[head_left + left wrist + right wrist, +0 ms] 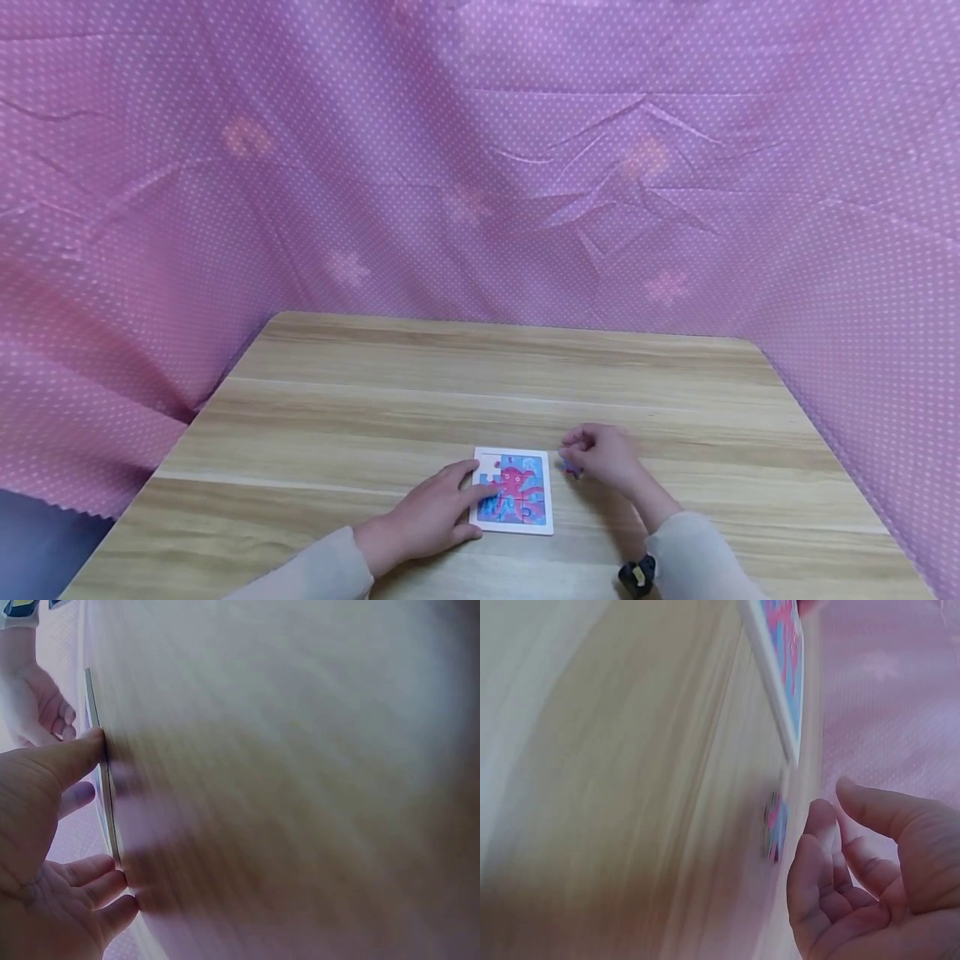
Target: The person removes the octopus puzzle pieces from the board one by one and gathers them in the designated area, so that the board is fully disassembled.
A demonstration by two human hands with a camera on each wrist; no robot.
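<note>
A small jigsaw puzzle (pixel 522 497) in a white frame lies on the table, with a pink octopus on blue and a bare white patch at its upper left. My left hand (pixel 431 512) rests along its left side. The thumb (pixel 91 740) touches the edge, and the index finger lies over the picture. My right hand (pixel 606 457) hovers right of the frame, fingers loosely bent, thumb apart from them, nothing between them. Beside those fingers, a loose puzzle piece (pixel 775 827) lies on the tabletop, blurred in the right wrist view and partly hidden in the head view.
The wood-grain table (pixel 360 400) has rounded far corners. A pink dotted cloth (pixel 480 183) hangs behind it and along both sides. A dark watch-like band (pixel 637 577) is at the right wrist.
</note>
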